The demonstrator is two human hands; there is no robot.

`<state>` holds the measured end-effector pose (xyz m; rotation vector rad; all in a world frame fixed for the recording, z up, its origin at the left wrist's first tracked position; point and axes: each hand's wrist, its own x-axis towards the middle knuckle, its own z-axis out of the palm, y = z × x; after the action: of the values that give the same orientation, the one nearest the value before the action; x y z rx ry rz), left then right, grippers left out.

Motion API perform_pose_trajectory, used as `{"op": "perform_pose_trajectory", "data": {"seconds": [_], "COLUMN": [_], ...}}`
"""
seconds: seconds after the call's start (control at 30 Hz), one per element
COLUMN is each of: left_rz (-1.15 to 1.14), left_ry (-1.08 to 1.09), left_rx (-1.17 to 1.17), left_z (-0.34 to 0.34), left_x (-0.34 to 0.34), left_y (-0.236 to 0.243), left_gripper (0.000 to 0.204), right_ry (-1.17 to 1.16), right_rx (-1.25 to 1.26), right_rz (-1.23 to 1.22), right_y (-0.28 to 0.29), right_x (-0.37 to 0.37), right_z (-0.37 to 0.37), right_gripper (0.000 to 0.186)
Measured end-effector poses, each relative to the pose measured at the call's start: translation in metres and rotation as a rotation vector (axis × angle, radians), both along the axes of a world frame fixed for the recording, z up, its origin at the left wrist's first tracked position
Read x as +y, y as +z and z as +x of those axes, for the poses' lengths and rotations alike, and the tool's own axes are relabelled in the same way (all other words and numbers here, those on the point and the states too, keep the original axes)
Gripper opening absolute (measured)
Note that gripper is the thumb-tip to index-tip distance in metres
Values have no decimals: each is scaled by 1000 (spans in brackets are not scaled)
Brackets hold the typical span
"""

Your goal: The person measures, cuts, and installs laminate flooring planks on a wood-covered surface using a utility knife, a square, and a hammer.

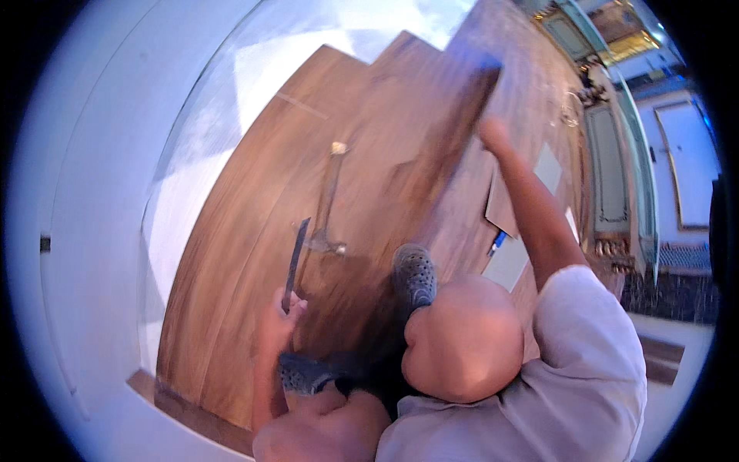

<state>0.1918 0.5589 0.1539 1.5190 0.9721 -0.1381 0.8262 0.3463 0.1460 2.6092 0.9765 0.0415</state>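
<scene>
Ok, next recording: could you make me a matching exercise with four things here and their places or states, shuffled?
1. Long, dark flat bar
2. Long-handled hammer
3. Small blue-handled tool
4. Grey right clog

A. Beside a pale grey flat sheet
B. Worn, dotted with holes
C. In the left hand
D. Lying on brown wood-look planks, left of the clog

Pairs: 1-C, 2-D, 3-A, 4-B

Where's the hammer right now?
In the head view, the hammer lies on the wood floor left of centre, its head end just right of the dark bar in the left hand.
</scene>
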Motion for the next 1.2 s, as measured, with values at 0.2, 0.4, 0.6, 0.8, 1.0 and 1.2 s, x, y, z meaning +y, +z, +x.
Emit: {"op": "perform_pose_trajectory", "data": {"seconds": [0.2,0.4,0.6,0.8,1.0,1.2], "left_rz": [-167,-8,260,370,142,51], "left_ry": [102,338,305,433,667,775], "left_rx": [-379,-467,-150,-128,-222,-205], "left_z": [39,38,44,41,14,-72], "left_x": [-32,-19,-9,-16,-5,8], "left_y": [-29,-45,-55,-34,-27,25], "left_gripper": [34,61,39,39,34,25], "right_ry": [-47,-171,-23,-22,-133,-1047], "right_rx": [249,427,542,316,82,1356], "right_rz": [-17,62,-1,204,480,1611], "right_y": [2,29,31,11,-96,-120], "right_x": [125,197,204,204,47,51], "right_z": [-31,-119,-144,-177,-59,-109], "right_gripper": [23,28,29,49,32,32]}}
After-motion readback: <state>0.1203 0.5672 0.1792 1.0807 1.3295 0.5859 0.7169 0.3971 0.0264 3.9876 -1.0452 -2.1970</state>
